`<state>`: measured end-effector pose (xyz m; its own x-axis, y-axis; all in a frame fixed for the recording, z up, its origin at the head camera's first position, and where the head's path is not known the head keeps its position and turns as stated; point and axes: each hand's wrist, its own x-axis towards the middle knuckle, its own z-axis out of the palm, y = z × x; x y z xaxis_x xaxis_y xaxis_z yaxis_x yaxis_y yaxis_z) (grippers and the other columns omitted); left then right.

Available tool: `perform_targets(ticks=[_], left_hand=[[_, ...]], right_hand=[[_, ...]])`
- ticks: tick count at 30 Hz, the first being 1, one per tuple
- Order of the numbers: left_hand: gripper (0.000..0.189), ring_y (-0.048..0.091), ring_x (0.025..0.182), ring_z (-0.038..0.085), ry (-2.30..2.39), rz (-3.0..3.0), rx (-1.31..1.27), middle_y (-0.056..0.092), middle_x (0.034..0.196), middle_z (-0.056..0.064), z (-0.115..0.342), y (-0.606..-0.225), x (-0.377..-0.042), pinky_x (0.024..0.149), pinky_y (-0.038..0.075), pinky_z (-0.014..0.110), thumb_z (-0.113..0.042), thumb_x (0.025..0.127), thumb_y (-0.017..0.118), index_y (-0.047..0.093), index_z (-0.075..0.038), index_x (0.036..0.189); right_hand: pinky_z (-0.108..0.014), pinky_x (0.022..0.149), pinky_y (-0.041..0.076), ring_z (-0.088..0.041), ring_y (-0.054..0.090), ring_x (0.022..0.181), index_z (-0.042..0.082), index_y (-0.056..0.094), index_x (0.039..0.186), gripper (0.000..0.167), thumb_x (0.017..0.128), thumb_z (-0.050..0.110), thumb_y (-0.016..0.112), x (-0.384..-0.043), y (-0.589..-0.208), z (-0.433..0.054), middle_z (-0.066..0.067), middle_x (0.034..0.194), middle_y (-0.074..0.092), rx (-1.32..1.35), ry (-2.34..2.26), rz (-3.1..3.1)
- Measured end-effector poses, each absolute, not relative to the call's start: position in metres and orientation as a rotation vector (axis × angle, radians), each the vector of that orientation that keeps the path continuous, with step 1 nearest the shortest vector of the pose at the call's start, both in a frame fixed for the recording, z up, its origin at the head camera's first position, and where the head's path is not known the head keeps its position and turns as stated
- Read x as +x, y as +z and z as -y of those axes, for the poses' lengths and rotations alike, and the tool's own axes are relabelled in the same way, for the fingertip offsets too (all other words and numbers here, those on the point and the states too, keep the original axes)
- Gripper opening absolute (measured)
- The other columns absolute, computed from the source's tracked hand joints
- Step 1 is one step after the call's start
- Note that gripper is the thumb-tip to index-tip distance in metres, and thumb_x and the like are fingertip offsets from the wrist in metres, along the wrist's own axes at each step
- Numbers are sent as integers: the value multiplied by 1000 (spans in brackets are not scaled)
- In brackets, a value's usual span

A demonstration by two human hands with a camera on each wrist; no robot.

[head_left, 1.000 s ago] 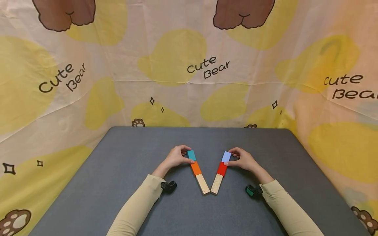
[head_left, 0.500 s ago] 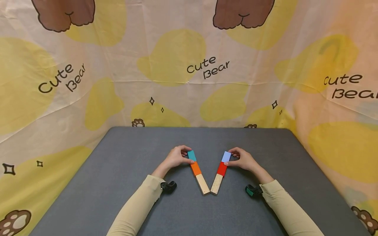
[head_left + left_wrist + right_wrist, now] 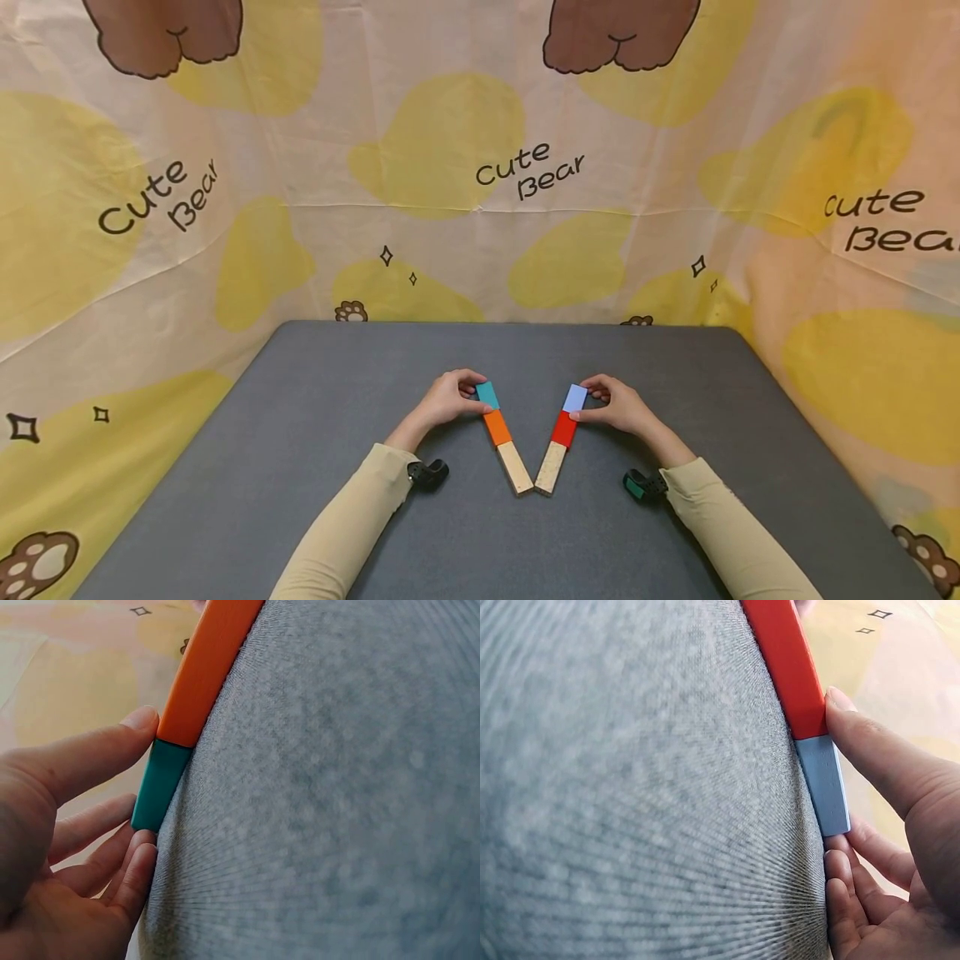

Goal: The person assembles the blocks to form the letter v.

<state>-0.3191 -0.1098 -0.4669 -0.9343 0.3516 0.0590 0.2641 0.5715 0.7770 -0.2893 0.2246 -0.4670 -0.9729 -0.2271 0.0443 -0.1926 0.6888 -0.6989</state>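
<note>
Two rows of blocks form a V on the table, its point toward me. The left row runs from a teal block (image 3: 487, 395) through an orange block (image 3: 498, 429) to a plain wooden block (image 3: 516, 468). Opposite it are a light blue block (image 3: 575, 398), a red block (image 3: 564, 430) and another wooden block (image 3: 551, 468). My left hand (image 3: 447, 398) holds the teal block, thumb by its seam with the orange block (image 3: 202, 682), fingers at its far end. Mirroring this, my right hand (image 3: 621, 404) holds the light blue block (image 3: 823, 784), thumb near the red seam.
The grey table (image 3: 360, 367) reaches back to a patterned cloth (image 3: 442, 150) that hangs behind it and along both sides. Each wrist wears a black band, the left one (image 3: 429, 475) and the right one (image 3: 645, 486) both close to the tabletop.
</note>
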Motion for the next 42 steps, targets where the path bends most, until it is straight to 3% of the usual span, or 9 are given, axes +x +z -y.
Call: perform_targets(ticks=[42], left_hand=[[51,58,102,21,1359,-2642,537,64,112,7,116,-466,-317,89,49,38,-26,72,84,65,-10,116]], right_hand=[[-48,97,43,-30,54,109,6,58,121,65,72,41,81,-291,-468,-224,-16,121,58,-346,-1146,-2852]])
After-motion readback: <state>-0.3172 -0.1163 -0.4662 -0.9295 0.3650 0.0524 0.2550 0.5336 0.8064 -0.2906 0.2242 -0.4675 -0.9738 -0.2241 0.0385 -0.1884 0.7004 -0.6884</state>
